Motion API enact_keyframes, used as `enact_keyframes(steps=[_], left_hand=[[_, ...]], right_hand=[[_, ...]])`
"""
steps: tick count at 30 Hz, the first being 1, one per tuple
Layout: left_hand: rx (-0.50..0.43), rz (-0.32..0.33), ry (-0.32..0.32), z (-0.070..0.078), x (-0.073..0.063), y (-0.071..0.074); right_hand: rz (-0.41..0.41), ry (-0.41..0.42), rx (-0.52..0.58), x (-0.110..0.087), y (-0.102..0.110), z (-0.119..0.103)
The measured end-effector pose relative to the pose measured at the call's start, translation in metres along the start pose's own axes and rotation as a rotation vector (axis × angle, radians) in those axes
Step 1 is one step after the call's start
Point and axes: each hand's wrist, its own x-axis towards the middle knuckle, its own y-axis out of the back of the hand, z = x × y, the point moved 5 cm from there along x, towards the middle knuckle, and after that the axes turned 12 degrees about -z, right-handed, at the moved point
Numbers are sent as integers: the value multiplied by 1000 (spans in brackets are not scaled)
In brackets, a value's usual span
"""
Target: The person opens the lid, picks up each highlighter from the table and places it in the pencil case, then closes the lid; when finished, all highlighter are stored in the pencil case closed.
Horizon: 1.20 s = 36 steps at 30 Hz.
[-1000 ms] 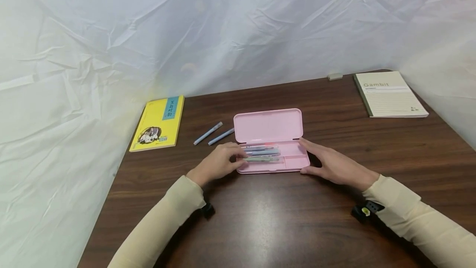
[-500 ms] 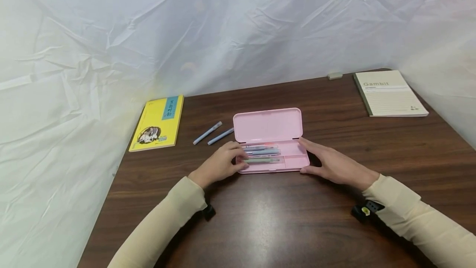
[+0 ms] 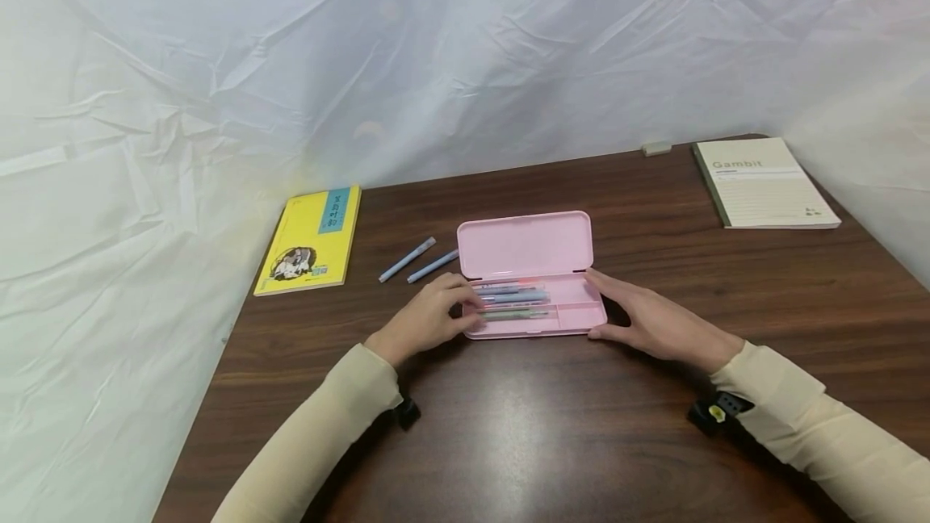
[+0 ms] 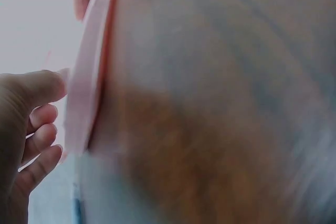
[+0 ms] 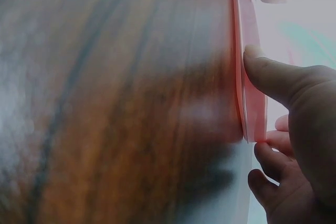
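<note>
An open pink pencil case (image 3: pixel 526 332) lies on the table with its lid (image 3: pixel 525 245) tipped back. Several pens rest inside, among them a light-blue pen (image 3: pixel 517 297) and a green pen (image 3: pixel 514 315) nearest the front wall. At the case's left end is my left hand (image 3: pixel 429 315), thumb and loosely bent fingers apart over the pens' ends. The left wrist view shows its thumb (image 4: pixel 48 86) right at the rim. My right hand (image 3: pixel 654 323) grips the right end, thumb at the front corner and fingers behind. The right wrist view shows that thumb (image 5: pixel 273 77) against the pink wall.
Two light-blue pens, a left one (image 3: pixel 407 260) and a right one (image 3: pixel 433 265), lie left of the lid. A yellow book (image 3: pixel 308 240) is at the back left. A notebook (image 3: pixel 766 184) and a small white block (image 3: pixel 656 149) sit at the back right, near the white sheet (image 3: pixel 465 63).
The green pen has settled slightly lower toward the case's front wall, and my left thumb and fingers have shifted a little around its end. My right hand stays on the case.
</note>
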Motion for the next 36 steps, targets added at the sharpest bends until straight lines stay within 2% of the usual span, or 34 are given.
enact_keyframes(steps=[5, 11, 16, 19, 22, 28, 31, 36], left_hand=[[-19, 87, 76, -12, -9, 24], [-5, 188, 178, -33, -32, 59], [-8, 211, 281, -57, -53, 77], [-19, 211, 351, -74, -64, 78], [-58, 187, 421, -91, -72, 73], [-188, 67, 573, -120, -76, 54], [-206, 44, 595, -126, -75, 50], [-202, 58, 596, -130, -74, 44]], right_hand=[[6, -5, -9, -2, 0, 1], [-16, -33, -8, -2, -1, 3], [-13, -34, 4, -2, -1, 3], [-9, -31, 11, -2, -1, 3], [-14, -34, 18, -3, -1, 3], [-24, -43, 35, -3, -1, 3], [-26, -43, 38, -2, -1, 3], [-26, -31, 32, -1, -1, 1]])
